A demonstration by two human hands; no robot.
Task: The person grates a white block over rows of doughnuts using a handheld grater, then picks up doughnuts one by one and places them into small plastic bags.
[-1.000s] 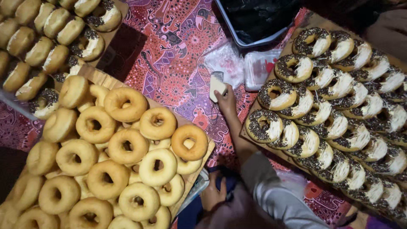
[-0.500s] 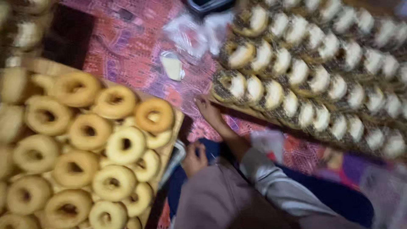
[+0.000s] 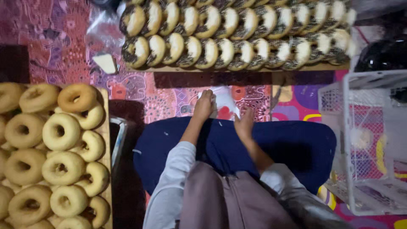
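My left hand (image 3: 204, 104) is closed on the top edge of a white plastic bag (image 3: 225, 100), which lies on the patterned cloth just past my blue-covered lap (image 3: 296, 144). My right hand (image 3: 244, 122) pinches the bag's lower right corner. A wooden board (image 3: 237, 68) of sliced doughnuts topped with cream and dark sprinkles (image 3: 203, 51) runs across the far side. A second board (image 3: 104, 127) at my left carries plain golden doughnuts (image 3: 61, 131) piled in layers.
A white wire basket (image 3: 364, 140) stands at my right. A small pale flat piece (image 3: 106, 62) and a clear plastic bag (image 3: 101, 32) lie beyond the plain doughnuts. A metal tray edge (image 3: 118, 135) shows beside that board. A dark object (image 3: 381, 55) sits at the far right.
The view has swung right. My left hand came back from the small pale piece near the topped doughnuts; both hands now meet on the white bag in front of my lap.
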